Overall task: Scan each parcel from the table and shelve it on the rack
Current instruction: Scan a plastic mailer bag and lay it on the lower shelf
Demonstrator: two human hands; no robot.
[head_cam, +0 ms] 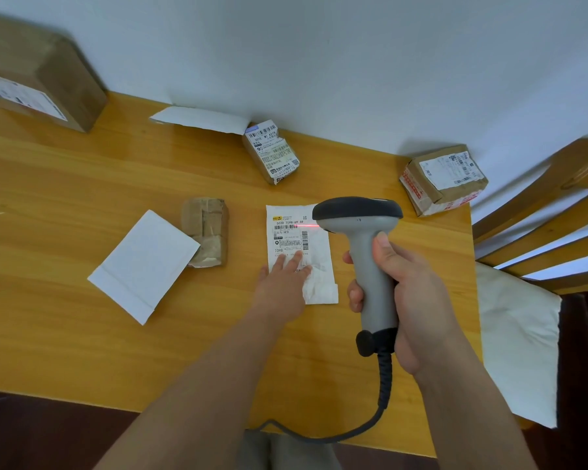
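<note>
Scanning under way, judging by the red line (306, 225) across the barcode of the white mailer (314, 242), flat mid-table (82, 351). Left to right: big box (38, 72) at the far corner, blank envelope (143, 266) overlapping a taped brown packet (206, 228), small labelled box (272, 152) by the wall, another box (443, 179) at the right edge. Left hand (284, 283) flat on the mailer's lower half, fingers straight, pressing, not gripping. Right hand (404, 293) wrapped tight round the scanner (370, 259) handle. Next, probably: lower scanner, lift mailer, carry to rack, unseen here.
</note>
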